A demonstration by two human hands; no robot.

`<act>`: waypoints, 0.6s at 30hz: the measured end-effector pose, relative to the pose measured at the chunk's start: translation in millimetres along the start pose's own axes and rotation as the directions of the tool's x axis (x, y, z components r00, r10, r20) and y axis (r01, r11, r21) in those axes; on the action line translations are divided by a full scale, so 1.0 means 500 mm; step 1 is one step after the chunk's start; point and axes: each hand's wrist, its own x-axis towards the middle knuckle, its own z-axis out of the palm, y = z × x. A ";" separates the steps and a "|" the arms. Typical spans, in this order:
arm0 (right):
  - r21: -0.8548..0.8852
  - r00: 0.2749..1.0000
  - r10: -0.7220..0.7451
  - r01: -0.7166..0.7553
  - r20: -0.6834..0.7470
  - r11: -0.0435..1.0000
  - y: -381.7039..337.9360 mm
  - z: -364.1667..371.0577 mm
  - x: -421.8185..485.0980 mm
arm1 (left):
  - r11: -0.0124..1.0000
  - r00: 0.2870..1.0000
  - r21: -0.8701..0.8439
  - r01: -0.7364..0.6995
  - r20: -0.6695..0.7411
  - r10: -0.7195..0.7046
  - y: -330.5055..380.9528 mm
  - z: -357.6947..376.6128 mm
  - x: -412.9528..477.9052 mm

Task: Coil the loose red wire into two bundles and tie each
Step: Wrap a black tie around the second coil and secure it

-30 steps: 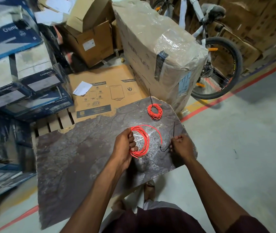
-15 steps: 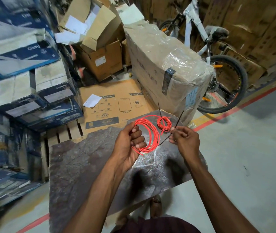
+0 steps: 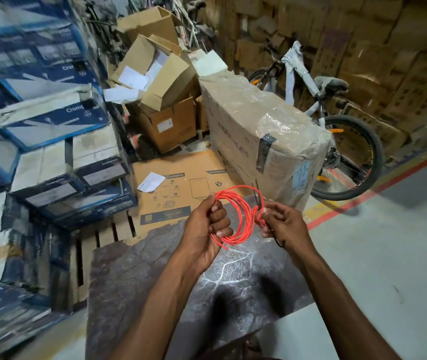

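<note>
Red wire (image 3: 248, 222) is wound in a round coil of several loops, and this coil stands almost upright in the air between the two hands, above the far edge of a dark stone slab (image 3: 155, 281). The left hand (image 3: 208, 227) is closed around the left side of the coil, with the thumb on top and the fingers curled through the loops. One short end of the wire sticks out just below this hand. The right hand (image 3: 285, 224) is just beside the right side of the coil, and its curled fingers pinch a thin black tie (image 3: 277, 240). One part of the tie comes out under the hand and another part points up near the fingertips. Between the coil and the right fingertips there is also a smaller knot of red loops; I cannot tell if it is held or lies behind on the slab. Beyond the hands lies a flat brown carton (image 3: 181, 183). Behind the right hand stands a big box wrapped in plastic (image 3: 272, 141), and a bicycle (image 3: 350, 157) leans behind that box. Far to the left of the left hand are stacks of blue and white boxes (image 3: 51, 126).
</note>
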 end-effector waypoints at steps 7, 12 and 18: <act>0.124 0.847 0.142 -0.237 0.513 0.964 -0.053 -0.011 -0.010 | 0.987 0.998 0.157 -0.017 0.065 0.007 0.040 0.036 -0.011; 0.093 0.744 0.112 -0.228 0.658 0.969 -0.095 -0.018 -0.006 | 0.978 0.986 0.207 0.027 0.156 -0.061 0.052 0.053 -0.037; 0.070 0.679 0.038 -0.131 0.733 0.989 -0.128 -0.022 0.012 | 0.976 0.982 0.219 0.013 0.180 -0.054 0.056 0.057 -0.040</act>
